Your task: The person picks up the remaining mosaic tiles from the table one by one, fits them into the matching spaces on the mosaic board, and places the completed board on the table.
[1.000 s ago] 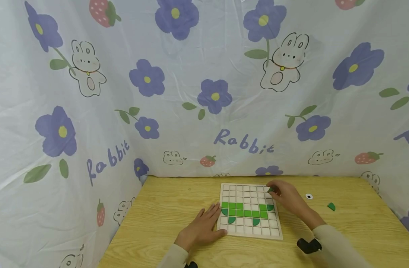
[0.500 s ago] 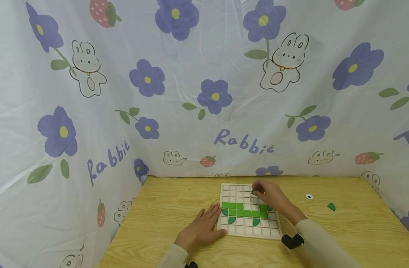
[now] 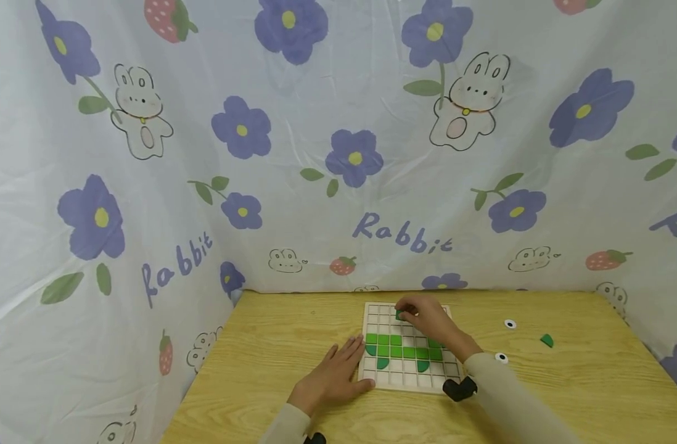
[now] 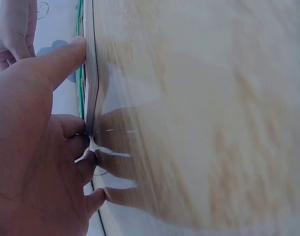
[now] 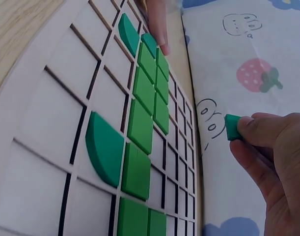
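Note:
A white gridded puzzle board (image 3: 401,380) lies on the wooden table, with light green square tiles (image 3: 410,353) and dark green quarter-round tiles (image 3: 383,363) set in some of its cells. My right hand (image 3: 431,320) is over the far half of the board. Between thumb and fingers it pinches a dark green tile (image 5: 232,127), mostly covered by the fingertips, so its full shape is hidden. My left hand (image 3: 334,374) rests at the board's left edge, fingers extended, the thumb by the near corner; in the left wrist view its fingertips touch the board's side (image 4: 92,73).
Right of the board lie two white round eye pieces, one farther eye piece (image 3: 510,324) and one nearer eye piece (image 3: 502,357) beside the right sleeve. A dark green quarter-round piece (image 3: 547,340) lies farther right. A printed curtain (image 3: 344,203) hangs behind the table (image 3: 294,314).
My right hand has moved left across the far part of the board with the green tile still pinched. The nearer eye piece has come out from behind the arm. My left hand stays put.

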A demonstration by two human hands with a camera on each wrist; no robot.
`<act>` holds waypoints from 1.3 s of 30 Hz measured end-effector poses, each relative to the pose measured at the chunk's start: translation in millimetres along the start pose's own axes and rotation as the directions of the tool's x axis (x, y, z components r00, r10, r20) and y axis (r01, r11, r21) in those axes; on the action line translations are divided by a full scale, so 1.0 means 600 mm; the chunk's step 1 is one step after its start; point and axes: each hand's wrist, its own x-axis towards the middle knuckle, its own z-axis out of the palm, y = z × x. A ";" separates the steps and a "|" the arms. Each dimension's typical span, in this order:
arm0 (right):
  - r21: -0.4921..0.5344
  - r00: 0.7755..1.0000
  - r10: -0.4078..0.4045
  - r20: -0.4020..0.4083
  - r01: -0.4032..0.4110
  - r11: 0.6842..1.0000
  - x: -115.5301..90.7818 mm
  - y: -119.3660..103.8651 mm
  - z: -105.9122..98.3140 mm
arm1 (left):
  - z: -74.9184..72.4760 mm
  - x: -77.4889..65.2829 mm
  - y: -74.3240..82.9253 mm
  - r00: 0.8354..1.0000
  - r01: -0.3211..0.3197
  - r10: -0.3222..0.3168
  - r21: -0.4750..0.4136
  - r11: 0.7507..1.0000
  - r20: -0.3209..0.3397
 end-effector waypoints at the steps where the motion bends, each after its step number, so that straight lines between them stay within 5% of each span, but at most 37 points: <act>1: 0.008 1.000 0.001 0.005 -0.001 1.000 0.003 -0.002 0.002 | 0.000 0.000 0.000 1.000 0.001 -0.001 0.000 1.000 -0.001; 18: 0.120 0.997 0.045 0.063 -0.052 0.991 0.035 -0.023 0.050 | -0.005 -0.005 0.006 1.000 0.001 -0.001 -0.011 1.000 0.001; 39: 0.110 0.993 0.089 0.083 -0.098 0.989 0.058 -0.028 0.101 | -0.006 -0.004 0.008 1.000 -0.002 0.002 0.009 1.000 -0.002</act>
